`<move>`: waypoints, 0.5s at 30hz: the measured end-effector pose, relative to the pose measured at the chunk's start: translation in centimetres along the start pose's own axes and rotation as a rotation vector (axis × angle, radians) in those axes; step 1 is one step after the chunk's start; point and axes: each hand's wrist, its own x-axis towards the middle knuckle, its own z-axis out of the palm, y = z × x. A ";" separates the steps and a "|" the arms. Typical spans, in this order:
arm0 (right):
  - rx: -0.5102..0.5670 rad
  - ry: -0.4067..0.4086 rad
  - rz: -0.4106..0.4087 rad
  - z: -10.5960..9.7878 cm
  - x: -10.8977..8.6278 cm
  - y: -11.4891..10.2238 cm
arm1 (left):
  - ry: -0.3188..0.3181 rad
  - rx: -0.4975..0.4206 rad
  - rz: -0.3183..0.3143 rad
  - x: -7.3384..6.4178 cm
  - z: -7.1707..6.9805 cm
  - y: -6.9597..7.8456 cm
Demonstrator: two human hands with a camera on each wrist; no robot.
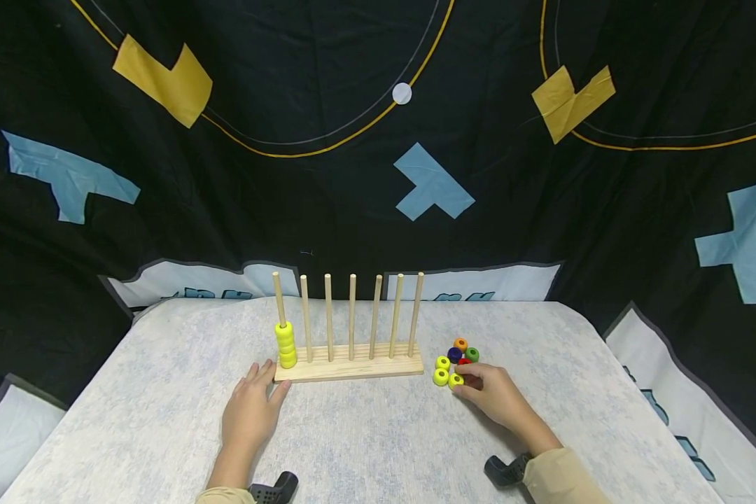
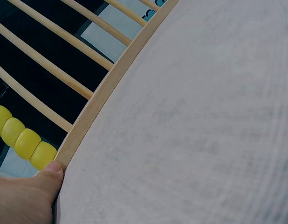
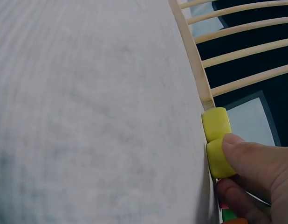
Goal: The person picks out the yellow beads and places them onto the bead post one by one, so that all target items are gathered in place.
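A wooden peg rack [image 1: 359,374] with several upright dowels stands on the table. Several yellow beads [image 1: 285,345] are stacked on its leftmost dowel. At the rack's left end my left hand [image 1: 249,413] rests, fingers extended beside the end and thumb [image 2: 51,170] touching the front corner below the stack. Right of the rack, my right hand [image 1: 494,395] pinches a yellow bead [image 1: 456,381] between thumb and fingers, low at the tabletop. Two more yellow beads [image 1: 441,376] sit just left of it. In the right wrist view the pinched bead [image 3: 218,161] touches another yellow bead [image 3: 216,124].
Behind the right hand's bead lie an orange bead [image 1: 460,344], a dark blue bead [image 1: 455,355], a green bead [image 1: 472,354] and a partly hidden red bead [image 1: 464,362]. A pale mottled cloth covers the table [image 1: 365,441]. A black curtain [image 1: 327,210] hangs behind it.
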 end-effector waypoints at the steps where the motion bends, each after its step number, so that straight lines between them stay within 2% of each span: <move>1: -0.005 -0.001 -0.001 0.0 0.0 0.0 | 0.000 0.000 0.000 0.0 0.0 0.0; 10: -0.032 0.002 -0.017 0.1 -0.1 0.1 | 0.001 0.001 -0.003 0.0 0.1 0.0; 15: 0.018 0.020 -0.030 0.1 -0.2 0.3 | -0.009 0.001 -0.010 0.0 0.1 -0.1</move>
